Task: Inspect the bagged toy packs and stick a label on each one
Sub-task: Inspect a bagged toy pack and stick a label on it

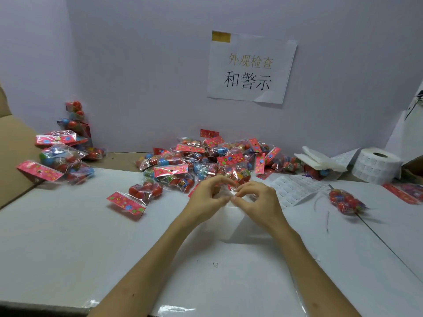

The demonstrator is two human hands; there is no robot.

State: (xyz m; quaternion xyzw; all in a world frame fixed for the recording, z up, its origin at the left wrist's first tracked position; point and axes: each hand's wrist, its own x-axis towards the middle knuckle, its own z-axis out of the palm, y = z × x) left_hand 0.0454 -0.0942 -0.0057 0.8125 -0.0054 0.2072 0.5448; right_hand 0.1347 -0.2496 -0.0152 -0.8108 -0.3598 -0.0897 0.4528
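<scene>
- Head view: the white table (68,236) was the biggest thing. It gave a flat spot to work on.
- A big pile of toy packs (206,156) lay at the back, just past the hands. I think it sat there so the packs were easy to reach.
- A smaller heap (59,156) sat far to the left, by a brown box (13,145). Maybe those were done; I cannot tell.
- A paper sign (250,67) hung on the wall.
- A label roll (375,165) stood at the right, and a label sheet (295,186) lay flat near the right hand.
- One loose pack (135,197) lay left of the hands, and another pack (345,200) lay to the right.
- The left hand (206,197) and the right hand (258,200) met in the middle. The fingertips of both were pinched on a small pale strip (225,191). I think they held it like that to peel a label off.
- Nothing stood between the hands and the packs.
</scene>
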